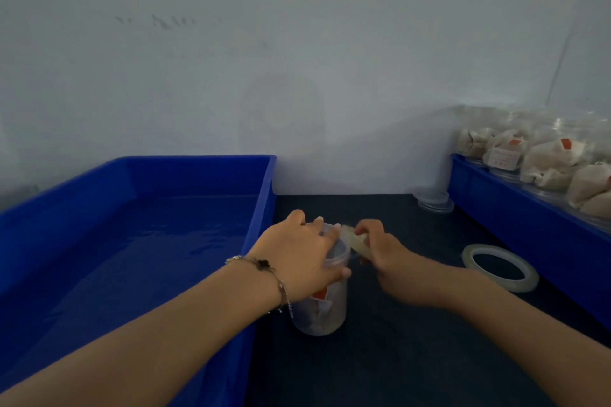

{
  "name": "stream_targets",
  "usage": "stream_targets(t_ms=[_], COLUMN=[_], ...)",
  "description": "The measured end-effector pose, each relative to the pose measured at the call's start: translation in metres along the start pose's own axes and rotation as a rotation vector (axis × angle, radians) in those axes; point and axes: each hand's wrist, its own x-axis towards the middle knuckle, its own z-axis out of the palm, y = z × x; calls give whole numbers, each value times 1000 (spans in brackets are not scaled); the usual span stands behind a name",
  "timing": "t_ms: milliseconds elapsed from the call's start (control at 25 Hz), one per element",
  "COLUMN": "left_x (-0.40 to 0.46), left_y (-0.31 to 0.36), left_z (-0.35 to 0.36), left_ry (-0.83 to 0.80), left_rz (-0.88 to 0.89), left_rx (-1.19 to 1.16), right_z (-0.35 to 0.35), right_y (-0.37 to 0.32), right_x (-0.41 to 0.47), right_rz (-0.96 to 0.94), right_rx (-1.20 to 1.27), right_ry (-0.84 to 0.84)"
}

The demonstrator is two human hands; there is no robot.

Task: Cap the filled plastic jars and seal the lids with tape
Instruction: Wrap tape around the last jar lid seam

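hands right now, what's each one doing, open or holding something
Left hand: gripping the top of the jar, fingers curled over its lid.
Right hand: pinching a roll of tape against the jar's lid.

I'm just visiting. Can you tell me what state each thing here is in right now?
jar: upright on the table, filled, capped.
left hand: grips the jar's top.
right hand: pinches a tape roll by the lid.
spare tape roll: lying flat, untouched.
left bin: nothing visible inside.
right bin: holds filled jars.
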Motion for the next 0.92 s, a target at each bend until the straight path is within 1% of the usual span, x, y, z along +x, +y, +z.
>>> stream_targets(t_ms=[40,80,160,240,320,400,440,600,680,800,920], left_x=[1,1,1,-1,-3,-3,-2,-3,-2,-1,0], left_y=[-5,-10,-20,-28,-34,-36,-37,-37,-38,-38,-38], left_z=[-2,-4,-6,-5,-3,-2,-3,-1,0,1,1], left_ry=[-41,-79,-142,-190,-206,-198,-194,-190,-187,-183,-174], left_rz=[36,65,90,76,67,69,74,92,107,116,106], left_rx=[-46,-107,-244,-388,-494,-545,-563,-590,-575,-575,-579], right_z=[-1,-2,-6,-11,-12,-10,-9,-2,0,3,9], right_y=[2,4,9,10,15,17,17,12,7,2,-5], right_x=[-7,-12,-19,-24,-25,-22,-19,9,25,46,61], right_rz=[-18,-54,-95,-90,-106,-147,-143,-4,15,14,-32], right_rx=[-18,-59,-181,-396,-647,-771,-786,-703,-694,-701,-591], right_ry=[-18,3,90,177,226,259,287,339,365,341,283])
